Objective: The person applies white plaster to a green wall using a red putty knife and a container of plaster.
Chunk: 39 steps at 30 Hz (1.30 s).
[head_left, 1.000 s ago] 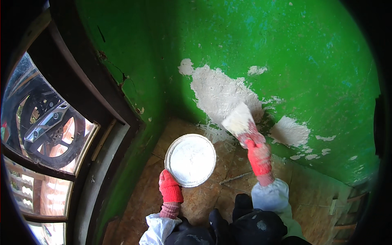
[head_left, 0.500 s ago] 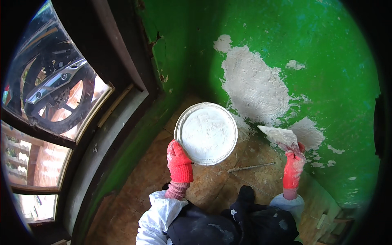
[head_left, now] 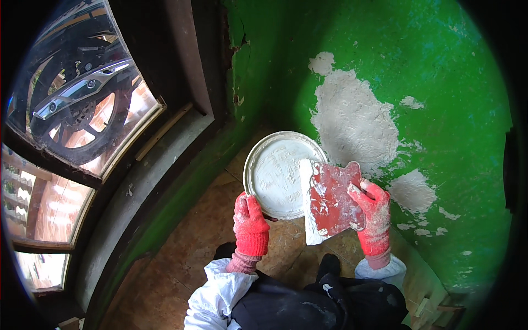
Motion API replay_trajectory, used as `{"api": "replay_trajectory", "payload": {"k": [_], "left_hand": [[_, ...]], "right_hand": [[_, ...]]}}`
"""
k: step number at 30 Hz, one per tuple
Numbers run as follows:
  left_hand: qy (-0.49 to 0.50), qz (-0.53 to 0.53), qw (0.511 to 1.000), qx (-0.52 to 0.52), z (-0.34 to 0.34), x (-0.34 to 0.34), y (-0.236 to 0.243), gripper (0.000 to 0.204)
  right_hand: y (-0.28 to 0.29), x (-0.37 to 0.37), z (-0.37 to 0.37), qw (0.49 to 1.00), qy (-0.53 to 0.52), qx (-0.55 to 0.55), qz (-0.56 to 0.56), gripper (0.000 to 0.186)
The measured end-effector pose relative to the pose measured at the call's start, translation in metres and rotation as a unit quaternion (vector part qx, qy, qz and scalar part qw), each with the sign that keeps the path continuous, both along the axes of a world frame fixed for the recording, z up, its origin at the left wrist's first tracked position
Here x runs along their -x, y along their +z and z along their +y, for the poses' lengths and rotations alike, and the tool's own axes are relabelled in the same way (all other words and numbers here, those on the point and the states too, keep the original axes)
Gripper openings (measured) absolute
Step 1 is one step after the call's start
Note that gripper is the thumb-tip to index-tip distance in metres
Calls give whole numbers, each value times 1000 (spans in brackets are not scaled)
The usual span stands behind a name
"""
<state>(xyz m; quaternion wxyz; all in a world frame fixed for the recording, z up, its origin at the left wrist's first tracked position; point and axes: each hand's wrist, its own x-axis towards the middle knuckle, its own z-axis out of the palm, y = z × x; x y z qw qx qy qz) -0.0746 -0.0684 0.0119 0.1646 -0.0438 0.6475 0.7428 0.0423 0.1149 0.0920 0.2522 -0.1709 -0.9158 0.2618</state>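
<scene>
Putty knife (head_left: 330, 201), gripped in the right hand (head_left: 373, 217), has swung off the green wall (head_left: 440, 110) onto the plate's (head_left: 275, 170) right edge; left hand (head_left: 251, 225) clamps its lower rim, likely reloading.

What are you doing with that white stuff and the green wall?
A person in red gloves is crouched in a corner. The left hand holds a round plate coated in white filler. The right hand holds a red scraper, its white-edged blade resting across the plate. The green wall beside them already has rough white patches.
</scene>
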Motion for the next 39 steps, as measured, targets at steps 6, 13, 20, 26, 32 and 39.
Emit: {"api": "replay_trajectory", "payload": {"k": [6, 13, 20, 26, 32, 39], "left_hand": [[12, 136, 987, 81, 5, -3, -18, 24], [10, 167, 981, 103, 6, -10, -7, 23], [49, 180, 979, 84, 9, -10, -14, 22], [28, 162, 981, 107, 7, -10, -9, 23], [32, 254, 953, 159, 3, -9, -6, 24], [4, 253, 953, 166, -1, -9, 0, 24]], "right_hand": [[-18, -18, 3, 997, 14, 78, 1, 39], [-33, -17, -4, 736, 43, 663, 129, 54], [-31, -16, -2, 861, -50, 490, 130, 57], [-15, -21, 9, 921, -158, 334, 123, 52], [-10, -16, -2, 951, -202, 224, 70, 52], [-3, -14, -5, 959, -204, 187, 55, 51]]}}
